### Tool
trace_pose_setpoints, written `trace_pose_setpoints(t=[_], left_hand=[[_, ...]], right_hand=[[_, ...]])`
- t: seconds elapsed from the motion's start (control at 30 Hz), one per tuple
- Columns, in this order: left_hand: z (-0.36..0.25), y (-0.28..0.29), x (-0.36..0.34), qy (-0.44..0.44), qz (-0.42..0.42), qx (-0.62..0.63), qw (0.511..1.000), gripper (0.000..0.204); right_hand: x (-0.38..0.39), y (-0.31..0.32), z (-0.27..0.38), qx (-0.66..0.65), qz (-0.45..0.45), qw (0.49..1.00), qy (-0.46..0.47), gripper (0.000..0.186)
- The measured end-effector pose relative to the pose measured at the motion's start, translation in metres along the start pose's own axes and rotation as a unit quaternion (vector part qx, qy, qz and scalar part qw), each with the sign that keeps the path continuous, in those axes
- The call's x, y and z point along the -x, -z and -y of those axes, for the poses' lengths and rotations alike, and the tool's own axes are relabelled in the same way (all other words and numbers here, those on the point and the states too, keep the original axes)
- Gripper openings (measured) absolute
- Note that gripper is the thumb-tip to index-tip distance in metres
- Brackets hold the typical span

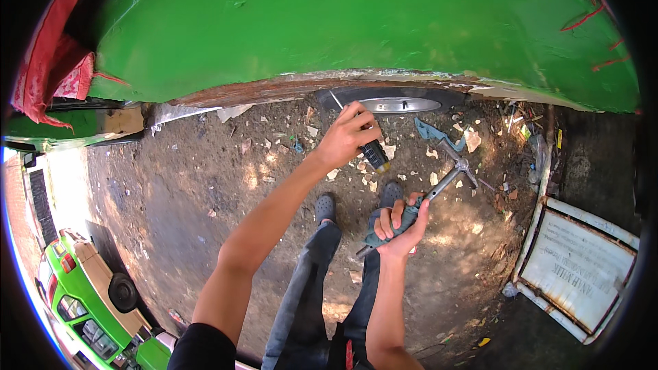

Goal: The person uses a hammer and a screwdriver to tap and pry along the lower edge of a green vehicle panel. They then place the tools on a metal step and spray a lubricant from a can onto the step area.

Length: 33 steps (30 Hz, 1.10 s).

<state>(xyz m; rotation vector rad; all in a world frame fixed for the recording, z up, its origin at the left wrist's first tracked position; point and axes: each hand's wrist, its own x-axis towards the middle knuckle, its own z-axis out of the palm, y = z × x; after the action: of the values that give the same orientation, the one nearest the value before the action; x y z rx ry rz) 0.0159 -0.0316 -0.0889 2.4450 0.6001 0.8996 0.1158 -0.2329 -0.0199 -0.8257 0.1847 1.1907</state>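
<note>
As a person stands on littered dirt [185, 192] beside a green vehicle [356, 20], a screwdriver [375, 156] and a metal cross wrench [445, 183] are held above the dirt.
The left hand [349, 138] has its fingers closed around the screwdriver, whose shaft slants toward a wheel [401, 105] at the vehicle's lower edge. The right hand [406, 234] grips the wrench's lower shaft through a grey-green rag [409, 218], with the branched head angled toward a blue cloth [430, 130] on the dirt. The wrench looks like steel, probably rigid and heavy toward its head, so best held firmly along the shaft, where the rag could slip. The screwdriver seems lighter and stiff, its black handle offering the surest hold.
</note>
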Motion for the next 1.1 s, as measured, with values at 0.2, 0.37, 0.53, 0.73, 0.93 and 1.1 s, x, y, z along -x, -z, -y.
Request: trace_pose_setpoints(t=[0.2,0.37,0.53,0.73,0.93,1.1], left_hand=[[0.042,0.027,0.0,0.058,-0.072,-0.036,0.995,0.03],[0.028,0.029,0.001,0.012,-0.033,-0.01,0.999,0.034],[0.027,0.029,-0.013,0.024,-0.049,-0.013,0.998,0.04],[0.024,0.032,-0.007,0.047,-0.074,-0.003,0.996,0.03],[0.008,0.03,0.002,0.075,-0.038,0.038,0.996,0.035],[-0.027,0.025,-0.013,0.089,0.044,0.079,0.992,0.044]], right_hand=[[0.005,0.005,-0.005,-0.024,0.025,0.999,0.012,0.034],[0.008,0.007,-0.014,-0.044,0.017,0.999,0.006,0.034],[0.011,0.002,-0.017,-0.03,0.025,0.999,0.008,0.034],[0.018,-0.007,-0.015,-0.014,0.031,0.999,0.018,0.033],[0.025,-0.015,-0.02,-0.007,0.002,1.0,0.02,0.033],[0.032,-0.016,-0.018,0.013,-0.006,1.0,0.012,0.033]])
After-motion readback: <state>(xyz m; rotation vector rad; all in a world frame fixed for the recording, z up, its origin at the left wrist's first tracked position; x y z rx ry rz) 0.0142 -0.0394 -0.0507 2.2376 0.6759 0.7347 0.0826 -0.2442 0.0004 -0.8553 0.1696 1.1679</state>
